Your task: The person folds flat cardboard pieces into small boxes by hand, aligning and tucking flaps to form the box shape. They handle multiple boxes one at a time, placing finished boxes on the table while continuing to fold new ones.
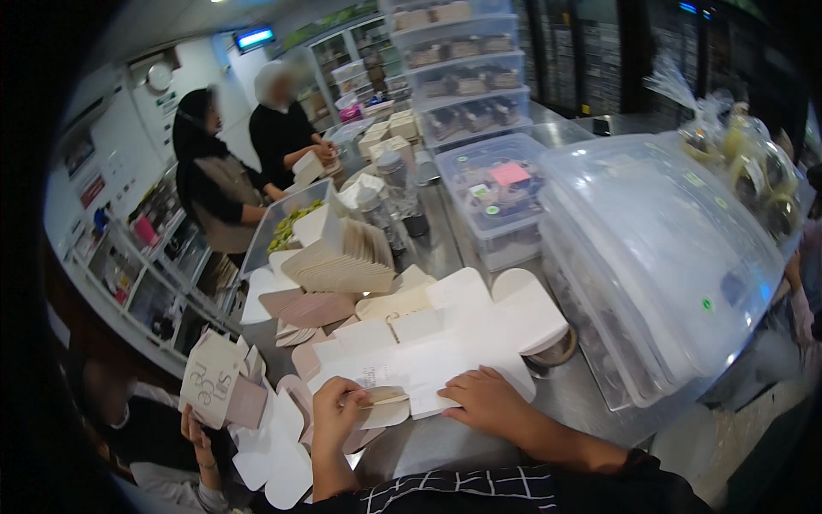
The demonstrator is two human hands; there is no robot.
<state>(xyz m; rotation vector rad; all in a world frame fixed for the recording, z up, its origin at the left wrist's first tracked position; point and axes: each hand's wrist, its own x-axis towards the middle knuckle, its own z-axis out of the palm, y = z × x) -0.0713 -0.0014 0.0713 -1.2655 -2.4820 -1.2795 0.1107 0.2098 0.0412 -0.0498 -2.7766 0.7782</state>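
An unfolded white cardboard box blank [462, 343] lies on the steel table in front of me, its rounded flaps spread out. My left hand [336, 413] is closed at its near left edge, fingers curled on a small raised cream flap [383, 403]. On the blank's near right part rests my right hand [488, 401], fingers stretched out and nothing in them. More flat pink and white blanks [282, 428] are spread under and left of my left hand. Behind the blank leans a stack of folded cream cartons [342, 257].
At right stand large lidded clear plastic bins [642, 257]; a tower of similar bins [467, 77] rises behind. A round tin [552, 353] sits under the blank's right flap. A co-worker's hand [197, 433] holds a box [218, 381] at left. Two people work at the far left.
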